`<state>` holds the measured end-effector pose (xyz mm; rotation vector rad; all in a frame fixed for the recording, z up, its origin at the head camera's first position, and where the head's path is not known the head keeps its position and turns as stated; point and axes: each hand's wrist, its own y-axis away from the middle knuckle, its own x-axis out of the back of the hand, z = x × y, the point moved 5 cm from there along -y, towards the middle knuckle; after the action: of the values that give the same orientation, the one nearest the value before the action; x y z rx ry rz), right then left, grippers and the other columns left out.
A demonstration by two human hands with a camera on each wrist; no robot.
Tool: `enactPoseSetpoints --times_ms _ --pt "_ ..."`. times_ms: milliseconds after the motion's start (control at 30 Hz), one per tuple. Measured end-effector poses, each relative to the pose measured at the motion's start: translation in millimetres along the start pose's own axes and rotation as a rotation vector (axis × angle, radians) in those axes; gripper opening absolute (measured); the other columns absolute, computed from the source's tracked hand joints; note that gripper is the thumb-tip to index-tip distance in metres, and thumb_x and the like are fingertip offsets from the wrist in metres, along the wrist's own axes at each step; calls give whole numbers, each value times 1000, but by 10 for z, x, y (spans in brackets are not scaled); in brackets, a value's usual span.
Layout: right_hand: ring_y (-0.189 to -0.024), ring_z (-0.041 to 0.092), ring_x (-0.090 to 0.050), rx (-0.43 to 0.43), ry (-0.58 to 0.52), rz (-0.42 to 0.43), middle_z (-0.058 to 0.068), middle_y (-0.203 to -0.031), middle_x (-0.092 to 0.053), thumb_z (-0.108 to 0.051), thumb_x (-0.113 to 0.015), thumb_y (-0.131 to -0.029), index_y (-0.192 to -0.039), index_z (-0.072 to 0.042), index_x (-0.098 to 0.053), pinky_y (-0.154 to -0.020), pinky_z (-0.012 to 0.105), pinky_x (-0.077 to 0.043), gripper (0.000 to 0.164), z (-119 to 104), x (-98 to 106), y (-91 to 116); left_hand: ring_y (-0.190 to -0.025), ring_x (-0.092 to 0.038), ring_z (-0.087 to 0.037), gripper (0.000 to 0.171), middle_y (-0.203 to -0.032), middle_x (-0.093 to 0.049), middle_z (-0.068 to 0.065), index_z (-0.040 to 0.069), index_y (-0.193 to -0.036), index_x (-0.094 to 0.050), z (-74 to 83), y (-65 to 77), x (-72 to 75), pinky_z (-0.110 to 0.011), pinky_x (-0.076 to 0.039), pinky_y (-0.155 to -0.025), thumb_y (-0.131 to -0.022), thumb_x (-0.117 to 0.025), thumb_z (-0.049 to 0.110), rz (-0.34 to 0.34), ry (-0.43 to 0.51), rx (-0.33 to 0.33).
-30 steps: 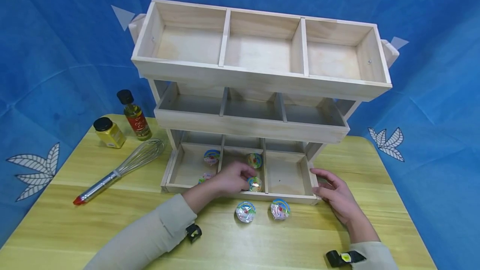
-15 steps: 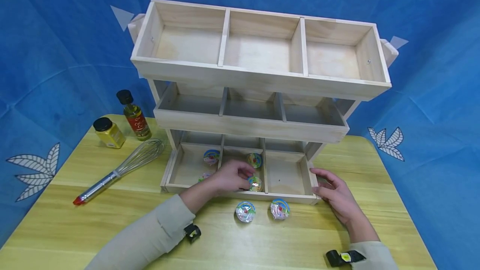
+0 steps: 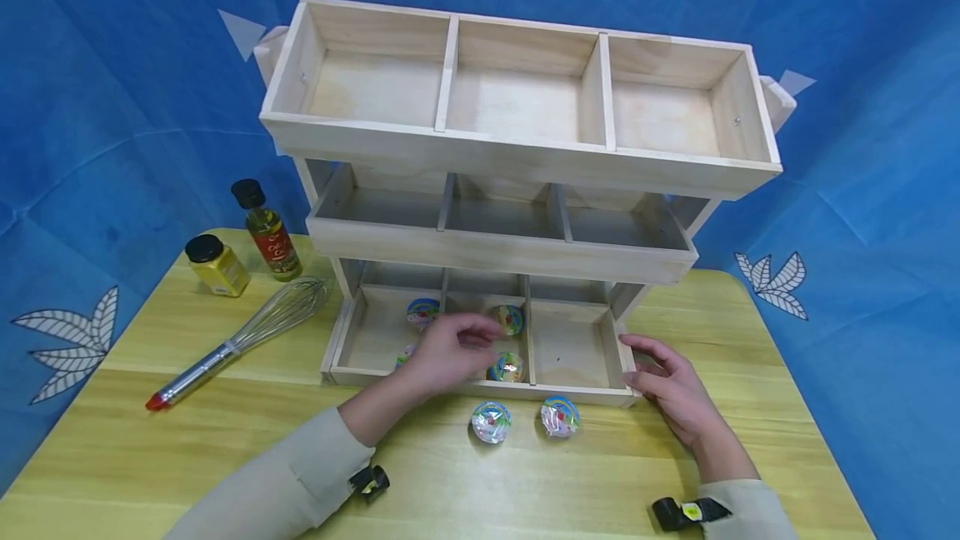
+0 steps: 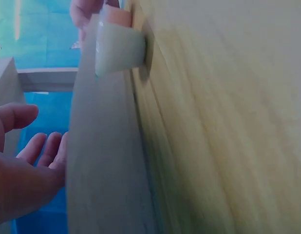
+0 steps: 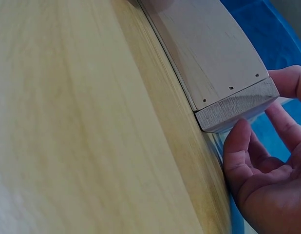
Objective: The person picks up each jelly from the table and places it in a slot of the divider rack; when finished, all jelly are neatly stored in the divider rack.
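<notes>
In the head view my left hand (image 3: 450,352) hovers over the middle compartment of the wooden rack's bottom tier (image 3: 581,394), fingers loosely bent and holding nothing. Just right of it a jelly cup (image 3: 507,367) lies in that compartment, with another jelly cup (image 3: 508,320) behind. The left compartment holds a jelly cup (image 3: 422,312) and a second one (image 3: 404,354), partly covered by my hand. Two more, a jelly cup (image 3: 491,422) and a jelly cup (image 3: 559,417), stand on the table before the rack. My right hand (image 5: 270,170) grips the tier's right end between thumb and index finger.
Two upper tiers, a middle tier (image 3: 502,248) and a top tier (image 3: 517,148), overhang the bottom one. At the left of the table (image 3: 247,457) lie a whisk (image 3: 240,344), a yellow jar (image 3: 219,267) and an oil bottle (image 3: 268,232). A blue curtain (image 3: 150,90) hangs behind.
My left hand has let go of the front jelly cup in the middle compartment and lifted back to the left. The right hand stays put.
</notes>
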<state>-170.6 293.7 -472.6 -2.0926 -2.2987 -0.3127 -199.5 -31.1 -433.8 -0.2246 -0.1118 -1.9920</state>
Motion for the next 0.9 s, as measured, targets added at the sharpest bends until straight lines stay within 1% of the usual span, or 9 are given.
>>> enactPoseSetpoints --times_ms 67,200,233,333,400,533,633,800,900 --pt "-110 20 -56 2 -1 -1 19 -147 -37 2 -68 -90 -141 6 -45 -86 26 -54 56 2 2 -4 -103 -63 -27 34 -112 -66 -17 -4 -117 -66 38 66 10 -30 -56 -86 -85 -73 3 8 17 -23" --pt "-110 21 -56 11 -1 1 19 -146 -38 2 -68 -89 -141 7 -46 -86 26 -54 56 1 -2 -10 -108 -62 -36 33 -112 -66 -14 -5 -118 -65 102 228 19 -28 -55 -88 -86 -73 -2 26 70 -26" --pt "-109 21 -56 14 -1 2 19 -146 -38 3 -68 -89 -141 7 -46 -86 26 -54 56 -1 -4 -10 -109 -61 -39 34 -112 -65 -15 -6 -118 -64 109 269 18 -28 -55 -89 -85 -72 -4 33 92 -31" --pt "-109 21 -57 22 -2 2 20 -145 -38 3 -68 -89 -141 7 -46 -86 26 -54 56 -7 -11 -10 -108 -60 -42 33 -111 -64 -20 -10 -116 -62 141 399 13 -30 -55 -89 -84 -70 -9 59 130 -53" --pt "-109 21 -57 25 -2 -1 20 -145 -38 3 -68 -90 -141 7 -46 -86 26 -54 56 -6 -12 -8 -105 -61 -41 34 -110 -63 -23 -12 -115 -62 139 487 -2 -31 -55 -89 -82 -70 -10 70 142 -56" --pt "-110 20 -57 23 -1 -4 21 -146 -37 3 -67 -90 -141 7 -46 -86 26 -54 56 1 -8 -2 -102 -62 -38 34 -109 -65 -20 -10 -113 -63 91 646 -50 -29 -56 -87 -81 -73 -9 77 101 -28" --pt "-110 20 -57 22 5 -4 21 -147 -37 3 -67 -90 -142 7 -46 -86 26 -54 56 1 -5 2 -100 -62 -39 36 -108 -65 -18 -8 -113 -64 49 725 -86 -29 -57 -85 -79 -75 -7 73 61 -9" --pt "-111 19 -57 20 8 0 21 -147 -37 3 -67 -90 -142 7 -46 -86 26 -54 56 -3 -3 2 -96 -62 -35 43 -105 -64 -17 -9 -115 -63 -41 776 -148 -34 -58 -83 -75 -79 -6 56 -12 15" --pt "-111 19 -57 18 7 3 21 -147 -37 3 -67 -90 -142 7 -46 -87 26 -54 56 -4 0 2 -92 -64 -31 48 -104 -65 -14 -10 -116 -63 -110 776 -200 -34 -59 -79 -72 -81 -7 44 -8 38"
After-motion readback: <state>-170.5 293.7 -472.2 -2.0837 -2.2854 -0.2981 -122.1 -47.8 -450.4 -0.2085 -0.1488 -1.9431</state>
